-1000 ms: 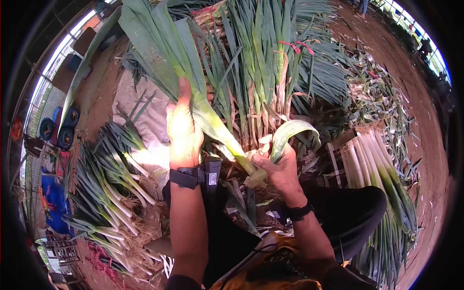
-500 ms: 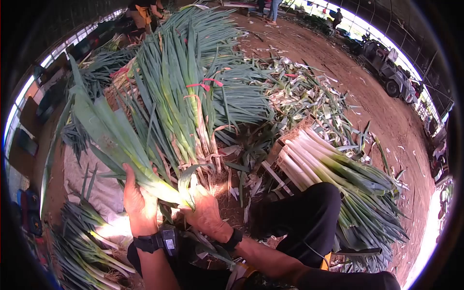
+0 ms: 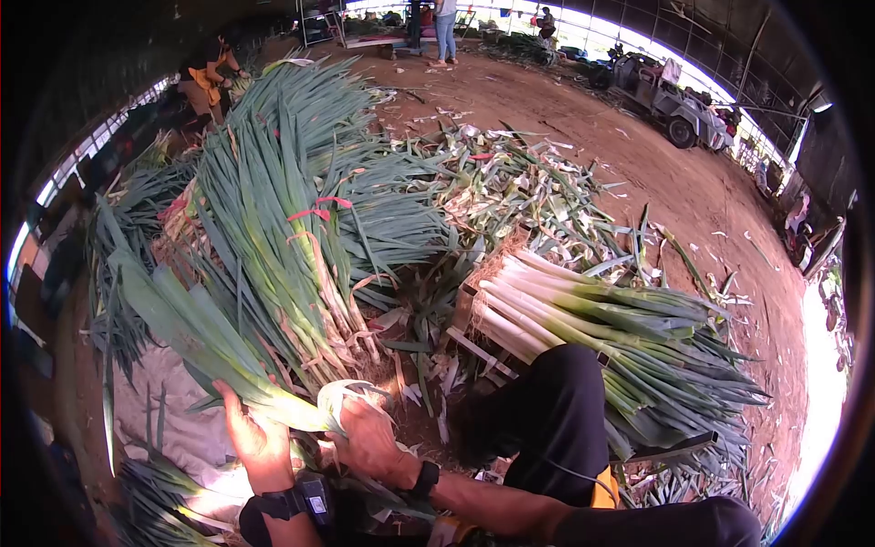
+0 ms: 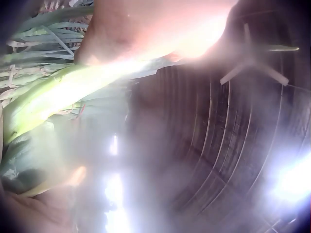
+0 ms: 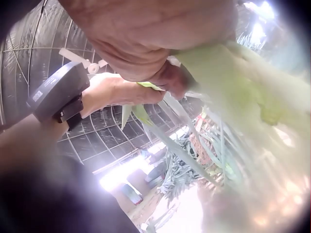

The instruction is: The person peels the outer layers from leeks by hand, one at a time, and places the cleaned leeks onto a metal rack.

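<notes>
Holding a big leek (image 3: 214,346) close in, the left hand (image 3: 260,442) bent round its stalk (image 3: 296,412), and the right hand (image 3: 372,442) pinched a curled leaf (image 3: 330,397) at the pale end. The stalk looked firm and light, good to grip low down; its leaves (image 3: 173,305) seemed floppy and easy to tear. A knee (image 3: 567,397) and white leeks (image 3: 547,305) crowded the right side. Open floor (image 3: 583,118) lay farther off.

Dim roof (image 4: 218,131), daylight glaring along the right side (image 3: 809,410), sun patch on pale cloth (image 3: 187,430), curved fisheye edges blackened, white haze over both wrist views, near leaf (image 5: 233,82) blurred
</notes>
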Motion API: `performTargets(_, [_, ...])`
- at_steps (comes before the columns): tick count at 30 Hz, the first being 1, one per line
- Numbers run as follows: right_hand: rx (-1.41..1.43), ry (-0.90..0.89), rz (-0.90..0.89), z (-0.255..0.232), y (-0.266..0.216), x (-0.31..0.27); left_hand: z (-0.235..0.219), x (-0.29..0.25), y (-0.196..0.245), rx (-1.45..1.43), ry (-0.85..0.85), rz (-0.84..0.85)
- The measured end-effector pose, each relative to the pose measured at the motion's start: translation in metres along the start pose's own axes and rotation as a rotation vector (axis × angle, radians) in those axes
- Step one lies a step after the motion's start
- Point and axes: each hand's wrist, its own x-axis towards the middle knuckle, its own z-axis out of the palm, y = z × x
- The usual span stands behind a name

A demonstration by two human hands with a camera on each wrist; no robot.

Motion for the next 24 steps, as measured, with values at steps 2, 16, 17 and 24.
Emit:
performTargets(2, [-0.028,0.03,-0.026,0.0,0.001,0.0,-0.008,0.003,-0.002,0.003,-0.068,-0.001])
performTargets(16, [0.642,-0.435,0.186,-0.059,0.001,0.052,0.019,-0.013,0.003,-0.044,-0.307,0.072])
performTargets(17, [0.788,-0.463,0.331,-0.067,-0.001,0.053,0.019,-0.01,0.004,-0.047,-0.397,0.053])
performTargets(24, [1.122,-0.543,0.514,-0.084,-0.015,0.046,-0.005,0.0,-0.005,0.324,-0.235,0.022])
